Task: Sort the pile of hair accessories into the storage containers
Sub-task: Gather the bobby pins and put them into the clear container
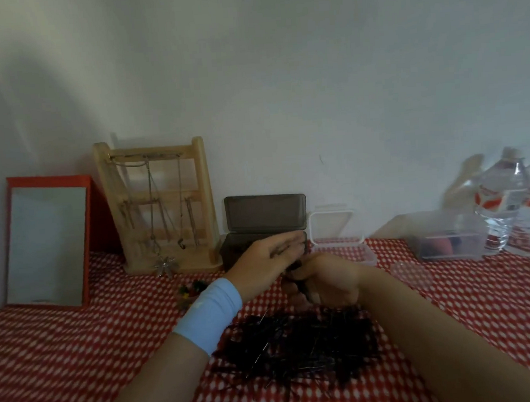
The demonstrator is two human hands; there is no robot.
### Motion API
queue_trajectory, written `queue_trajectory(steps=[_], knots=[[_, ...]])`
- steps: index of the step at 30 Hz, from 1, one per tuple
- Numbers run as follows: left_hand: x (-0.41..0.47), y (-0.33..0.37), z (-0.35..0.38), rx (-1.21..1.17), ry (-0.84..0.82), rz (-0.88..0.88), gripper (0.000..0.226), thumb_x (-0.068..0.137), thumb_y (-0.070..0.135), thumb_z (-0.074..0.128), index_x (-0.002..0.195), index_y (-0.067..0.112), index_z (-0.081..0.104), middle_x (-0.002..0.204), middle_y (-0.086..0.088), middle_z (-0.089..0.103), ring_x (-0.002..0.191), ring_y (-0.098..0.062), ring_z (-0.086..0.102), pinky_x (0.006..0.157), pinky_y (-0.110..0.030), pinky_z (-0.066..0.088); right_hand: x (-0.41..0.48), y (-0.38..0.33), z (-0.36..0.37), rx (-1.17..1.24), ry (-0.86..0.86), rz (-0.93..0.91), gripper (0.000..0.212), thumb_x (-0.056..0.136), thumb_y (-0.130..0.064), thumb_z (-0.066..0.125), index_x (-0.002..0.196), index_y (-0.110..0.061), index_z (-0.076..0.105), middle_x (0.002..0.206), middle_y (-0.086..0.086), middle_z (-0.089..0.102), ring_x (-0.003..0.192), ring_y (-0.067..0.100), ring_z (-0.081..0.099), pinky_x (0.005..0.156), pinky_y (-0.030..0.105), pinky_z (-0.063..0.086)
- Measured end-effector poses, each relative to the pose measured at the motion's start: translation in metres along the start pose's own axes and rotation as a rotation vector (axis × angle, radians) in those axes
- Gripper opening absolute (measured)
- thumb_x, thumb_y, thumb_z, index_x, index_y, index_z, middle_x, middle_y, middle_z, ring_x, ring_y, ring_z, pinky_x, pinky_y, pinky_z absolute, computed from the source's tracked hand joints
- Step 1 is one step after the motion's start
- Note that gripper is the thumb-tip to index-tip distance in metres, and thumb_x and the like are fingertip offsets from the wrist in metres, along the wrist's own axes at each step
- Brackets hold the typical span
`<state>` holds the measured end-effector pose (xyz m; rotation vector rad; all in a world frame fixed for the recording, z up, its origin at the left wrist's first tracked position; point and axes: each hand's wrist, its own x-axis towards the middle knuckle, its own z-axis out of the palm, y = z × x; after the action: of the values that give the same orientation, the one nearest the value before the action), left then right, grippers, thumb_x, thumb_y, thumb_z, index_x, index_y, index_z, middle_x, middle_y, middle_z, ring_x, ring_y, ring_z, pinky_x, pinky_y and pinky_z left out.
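Pile: a dark heap of thin hairpins (299, 346) is spread on the bench (64, 356), near the lower middle of the view, between the two forearms; single pins cannot be told apart in the blur.
Handling: the pins are judged light, stiff, smooth and apt to snag on one another; a small bunch is best pinched across its middle, since a large grab would likely drag stragglers along.
Right hand: the right hand (322, 283) is curled just above the far edge of the pile; something dark, probably a small bunch of pins, is seen at its fingers; how tightly it is closed cannot be told.
Left hand: the left hand (270, 257) is held flat, fingers together and stretched toward the right, above the right hand and touching or nearly touching it; a thin dark line, perhaps a pin, is seen at its fingers; a pale blue band (207, 314) is worn at the wrist.
Containers: a dark box (264, 216) with its lid raised stands just behind the hands; a clear tub (338, 230) stands open beside it; a second clear tub (448, 238) holding coloured items lies further right.
Surroundings: a wooden jewellery rack (160, 205) and a red-framed mirror (48, 241) lean at the wall on the left; water bottles (514, 202) stand at the right.
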<state>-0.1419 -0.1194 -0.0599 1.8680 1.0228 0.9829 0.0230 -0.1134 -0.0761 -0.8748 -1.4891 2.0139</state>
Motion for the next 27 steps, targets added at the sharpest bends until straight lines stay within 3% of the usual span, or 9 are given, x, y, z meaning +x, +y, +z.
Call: queue_trajectory(steps=[3, 5, 10, 13, 15, 19, 24, 27], knots=[[0.016, -0.003, -0.006, 0.098, 0.016, 0.088, 0.024, 0.094, 0.014, 0.062, 0.115, 0.02, 0.072, 0.114, 0.01, 0.071, 0.109, 0.001, 0.062, 0.1, -0.021, 0.047, 0.002, -0.009, 0.005, -0.054, 0.063, -0.043, 0.02, 0.1, -0.001, 0.038, 0.112, -0.008, 0.054, 0.074, 0.008, 0.053, 0.06, 0.018, 0.049, 0.055, 0.028, 0.044], [0.026, -0.003, -0.011, 0.081, 0.002, 0.106, 0.024, 0.095, 0.009, 0.06, 0.11, 0.021, 0.074, 0.109, 0.012, 0.072, 0.105, 0.002, 0.064, 0.096, -0.018, 0.048, 0.0, -0.016, 0.006, -0.044, 0.044, -0.062, 0.017, 0.101, -0.004, 0.04, 0.11, -0.009, 0.053, 0.076, 0.007, 0.052, 0.063, 0.017, 0.048, 0.058, 0.028, 0.041], [0.045, 0.0, -0.017, 0.14, -0.2, 0.093, 0.028, 0.101, 0.018, 0.051, 0.121, 0.025, 0.069, 0.125, 0.01, 0.065, 0.114, 0.002, 0.057, 0.094, -0.007, 0.041, -0.001, -0.024, -0.005, -0.05, 0.038, -0.056, 0.019, 0.102, -0.008, 0.041, 0.107, -0.008, 0.059, 0.085, 0.008, 0.058, 0.071, 0.017, 0.055, 0.064, 0.028, 0.045], [0.052, 0.001, -0.016, 0.033, -0.257, 0.075, 0.03, 0.104, 0.022, 0.043, 0.125, 0.033, 0.062, 0.133, 0.01, 0.061, 0.117, -0.002, 0.056, 0.093, -0.014, 0.044, -0.002, -0.027, -0.014, -0.059, 0.084, -0.076, 0.02, 0.102, -0.008, 0.042, 0.107, -0.008, 0.062, 0.091, 0.009, 0.062, 0.078, 0.019, 0.06, 0.069, 0.03, 0.048], [0.056, 0.002, -0.016, -0.05, -0.282, 0.056, 0.032, 0.104, 0.022, 0.042, 0.13, 0.033, 0.056, 0.132, 0.011, 0.061, 0.117, -0.001, 0.056, 0.096, -0.021, 0.046, -0.001, -0.029, -0.019, 0.007, 0.09, -0.077, 0.021, 0.102, -0.008, 0.042, 0.101, -0.01, 0.063, 0.085, 0.007, 0.058, 0.072, 0.016, 0.056, 0.066, 0.027, 0.047], [0.063, -0.005, -0.02, -0.022, -0.157, 0.048, 0.024, 0.097, 0.025, 0.057, 0.116, 0.032, 0.07, 0.116, 0.012, 0.07, 0.111, -0.001, 0.062, 0.098, -0.025, 0.048, 0.0, -0.031, -0.025, 0.051, 0.072, -0.021, 0.014, 0.103, -0.016, 0.036, 0.096, -0.015, 0.048, 0.075, 0.0, 0.045, 0.061, 0.01, 0.041, 0.058, 0.022, 0.035], [0.063, -0.011, -0.019, 0.032, -0.121, 0.015, 0.023, 0.095, 0.023, 0.06, 0.1, 0.041, 0.074, 0.099, 0.005, 0.076, 0.085, -0.008, 0.068, 0.088, -0.039, 0.055, 0.004, -0.035, -0.039, 0.133, -0.069, 0.075, 0.02, 0.091, -0.025, 0.038, 0.098, -0.013, 0.052, 0.076, 0.001, 0.043, 0.066, 0.014, 0.04, 0.062, 0.026, 0.035], [0.063, -0.014, -0.016, 0.019, -0.17, -0.054, 0.024, 0.099, 0.033, 0.052, 0.102, 0.045, 0.072, 0.11, 0.003, 0.073, 0.103, -0.009, 0.066, 0.1, -0.035, 0.05, 0.007, -0.029, -0.047, 0.129, -0.073, 0.058, 0.013, 0.093, -0.021, 0.043, 0.1, -0.014, 0.051, 0.078, 0.002, 0.045, 0.066, 0.012, 0.044, 0.063, 0.024, 0.039]])
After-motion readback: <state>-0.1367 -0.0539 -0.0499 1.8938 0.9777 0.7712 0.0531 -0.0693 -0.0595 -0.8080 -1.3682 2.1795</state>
